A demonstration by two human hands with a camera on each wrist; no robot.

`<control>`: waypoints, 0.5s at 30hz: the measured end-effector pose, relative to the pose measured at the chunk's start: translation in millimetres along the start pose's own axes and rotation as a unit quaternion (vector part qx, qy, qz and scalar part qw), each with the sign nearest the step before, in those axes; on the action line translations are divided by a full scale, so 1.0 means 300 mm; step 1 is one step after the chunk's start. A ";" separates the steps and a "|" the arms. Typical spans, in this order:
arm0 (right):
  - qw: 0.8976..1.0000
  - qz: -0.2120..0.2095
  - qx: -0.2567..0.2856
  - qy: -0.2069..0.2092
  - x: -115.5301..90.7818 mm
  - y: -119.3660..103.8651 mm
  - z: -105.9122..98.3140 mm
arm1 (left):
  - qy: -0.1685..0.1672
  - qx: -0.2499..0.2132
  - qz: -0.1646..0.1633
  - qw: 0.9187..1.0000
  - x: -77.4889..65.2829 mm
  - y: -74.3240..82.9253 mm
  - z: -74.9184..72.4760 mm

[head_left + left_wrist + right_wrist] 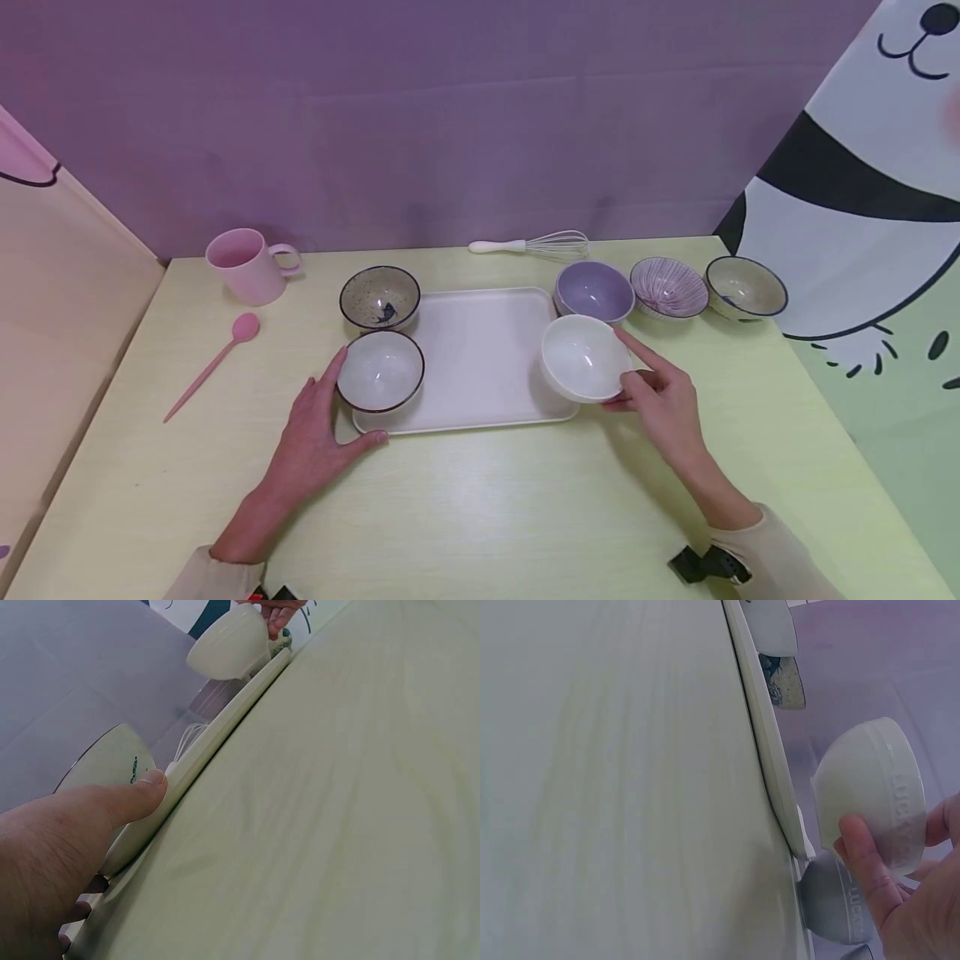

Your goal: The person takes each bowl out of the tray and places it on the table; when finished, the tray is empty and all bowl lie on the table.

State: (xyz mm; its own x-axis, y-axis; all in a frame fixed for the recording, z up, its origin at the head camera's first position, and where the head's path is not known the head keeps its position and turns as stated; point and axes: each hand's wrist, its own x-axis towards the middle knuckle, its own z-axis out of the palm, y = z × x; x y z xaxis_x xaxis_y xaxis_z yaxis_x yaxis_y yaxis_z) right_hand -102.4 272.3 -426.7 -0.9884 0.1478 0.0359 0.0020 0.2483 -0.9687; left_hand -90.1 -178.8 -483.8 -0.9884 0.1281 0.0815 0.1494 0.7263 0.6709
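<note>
Right hand (pixel 651 398) has the plain white bowl (pixel 587 357), opening up, held over the right end of the white tray (pixel 491 358). Fingers pinch it: index up at the rim, thumb low on the side wall. Right wrist view shows raised "LUCKY" lettering on the bowl and a gap between its base and the tray.

Left hand (pixel 311 433) is at the tray's front left corner, fingers spread, thumb apart along the front edge. Fingertips come up beside the dark-rimmed white bowl (pixel 381 371), which sits on the tray's left end. Can't tell whether they touch it; view is tight there.

Speckled bowl (pixel 378 296) with a blue motif is at the tray's back left corner, just behind the dark-rimmed one.

Purple bowl (pixel 594 292) is at the tray's back right corner; striped bowl (pixel 669 287) and beige bowl (pixel 746 287) line up farther right of the tray. Whisk (pixel 532 245) lies behind the tray. Pink mug (pixel 251 267) stands left of and behind the tray; pink spoon (pixel 212 367) lies left of it. All on the table (pixel 487 517).
</note>
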 end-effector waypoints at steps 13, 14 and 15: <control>0.998 0.019 0.043 0.036 0.000 0.035 -0.110 | -0.004 0.003 -0.002 1.000 -0.001 0.000 -0.003; 0.998 0.020 0.045 0.039 0.001 0.037 -0.117 | -0.005 0.003 -0.002 1.000 -0.002 0.000 -0.003; 0.998 0.023 0.048 0.043 0.002 0.038 -0.125 | -0.005 0.002 -0.003 1.000 -0.003 0.000 -0.003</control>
State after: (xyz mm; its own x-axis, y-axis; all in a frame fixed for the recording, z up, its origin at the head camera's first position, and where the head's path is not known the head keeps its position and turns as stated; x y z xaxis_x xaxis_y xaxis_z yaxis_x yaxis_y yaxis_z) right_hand -97.3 311.1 -428.6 -0.9711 0.2387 0.0077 0.0284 0.1474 -0.9887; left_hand -89.3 -179.5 -483.0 -0.9889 0.1310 0.0697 0.1438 0.7304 0.6677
